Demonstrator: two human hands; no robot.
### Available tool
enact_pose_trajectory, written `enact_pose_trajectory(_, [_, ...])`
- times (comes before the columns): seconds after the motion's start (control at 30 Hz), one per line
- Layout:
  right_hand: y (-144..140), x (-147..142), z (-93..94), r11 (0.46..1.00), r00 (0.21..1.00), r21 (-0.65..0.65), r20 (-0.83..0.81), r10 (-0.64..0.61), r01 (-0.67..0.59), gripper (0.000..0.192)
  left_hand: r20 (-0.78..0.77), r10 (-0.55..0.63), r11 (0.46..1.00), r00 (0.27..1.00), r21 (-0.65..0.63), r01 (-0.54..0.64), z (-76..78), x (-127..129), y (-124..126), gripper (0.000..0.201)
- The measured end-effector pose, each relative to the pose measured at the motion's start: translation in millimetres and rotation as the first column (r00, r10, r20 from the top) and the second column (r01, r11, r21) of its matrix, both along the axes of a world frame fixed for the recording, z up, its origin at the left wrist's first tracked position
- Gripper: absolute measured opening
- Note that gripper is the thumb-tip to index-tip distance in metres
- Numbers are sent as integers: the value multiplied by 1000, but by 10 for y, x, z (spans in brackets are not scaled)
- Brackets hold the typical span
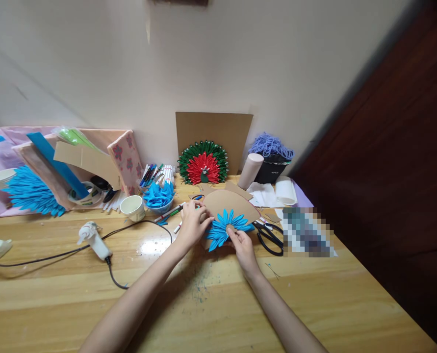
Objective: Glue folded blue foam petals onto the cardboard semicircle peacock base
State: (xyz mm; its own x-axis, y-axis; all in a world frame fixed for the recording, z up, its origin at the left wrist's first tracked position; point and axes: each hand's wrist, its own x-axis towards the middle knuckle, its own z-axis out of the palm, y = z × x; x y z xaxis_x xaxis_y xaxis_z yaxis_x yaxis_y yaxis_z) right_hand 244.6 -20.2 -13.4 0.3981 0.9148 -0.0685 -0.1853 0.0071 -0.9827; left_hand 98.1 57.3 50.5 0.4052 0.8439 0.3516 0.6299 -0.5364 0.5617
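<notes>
Both hands' fingers (230,231) pinch the blue petal fan (226,227) lying between them.

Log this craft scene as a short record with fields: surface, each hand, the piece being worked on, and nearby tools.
surface: wooden table
left hand: fingers on the left edge of the blue petal fan
right hand: pinching the fan at its lower middle
work piece: blue petal fan lying on a cardboard semicircle
right of fan: black scissors
left of hands: glue gun with cord, paper cup, bowl of blue petals
at the wall: red and green fan
</notes>
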Motion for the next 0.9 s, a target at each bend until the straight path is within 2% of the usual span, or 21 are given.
enact_pose_trajectory(0.2, [-12, -5, 41, 1000, 1000, -10, -21, 14, -14, 39, 19, 9, 1000, 1000, 13, -9, -5, 7, -13, 10])
enact_pose_trajectory(0.3, [-16, -10, 46, 1000, 1000, -15, -26, 8, -9, 38, 83, 62, 998, 995, -1, -62, -20, 4, -2, 17])
enact_pose_trajectory(0.37, [-18, -13, 39, 1000, 1000, -18, -30, 3, -3, 37, 155, 109, 993, 982, -54, -102, -48, 6, 23, 24])
enact_pose_trajectory(0.43, [-20, -15, 31, 1000, 999, -21, -45, 8, -8, 37, 256, 121, 980, 959, -185, -74, -85, 10, 62, 30])
enact_pose_trajectory(0.5, [-26, -18, 28, 999, 998, -26, -63, 19, -21, 37, 366, 85, 935, 927, -350, 52, -119, 12, 104, 34])
enact_pose_trajectory(0.57, [-34, -23, 31, 999, 996, -28, -86, 33, -36, 36, 451, 40, 854, 892, -479, 203, -144, 8, 142, 37])
enact_pose_trajectory(0.73, [-45, -66, 45, 998, 982, -28, -186, 44, -50, 32, 571, 37, 665, 820, -627, 406, -187, -16, 186, 40])
enact_pose_trajectory(0.77, [-46, -75, 51, 998, 979, -29, -197, 42, -49, 32, 588, 39, 647, 808, -631, 428, -198, -19, 189, 40])
enact_pose_trajectory(0.83, [-57, -76, 81, 996, 976, -46, -210, 64, -75, 31, 597, 48, 650, 801, -627, 428, -219, -27, 200, 41])
enact_pose_trajectory(0.9, [-85, -26, 139, 970, 959, -113, -213, 188, -215, 33, 584, 70, 678, 809, -623, 392, -229, -52, 233, 40])
